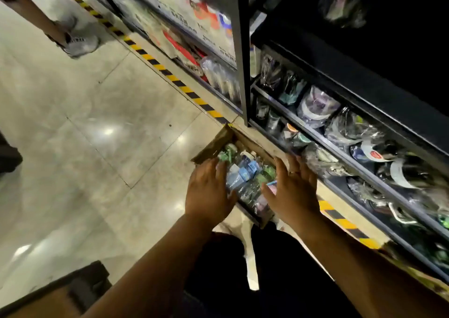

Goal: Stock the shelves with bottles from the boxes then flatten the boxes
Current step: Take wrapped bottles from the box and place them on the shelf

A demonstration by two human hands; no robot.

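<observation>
both hands — left hand (pixel 209 191), right hand (pixel 292 191) — spread open over boxed bottles (pixel 245 171) beside shelves (pixel 340 133).

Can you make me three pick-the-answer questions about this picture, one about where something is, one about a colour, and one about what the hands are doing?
1. Where is the open cardboard box of bottles?
A. On the top shelf
B. On the floor beside the shelves
C. On a trolley

2. What colours are the stripes of the tape on the floor along the shelves?
A. Yellow and black
B. Red and white
C. Blue and green

3. What are the left hand and right hand doing?
A. Folding a flat box
B. Each lifting a bottle high in the air
C. Reaching, spread open, into the box on either side of the bottles

Answers:
1 B, the box sits on the tiled floor against the bottom shelf.
2 A, the stripes show yellow and black.
3 C, the fingers are spread, gripping nothing clearly.
</observation>
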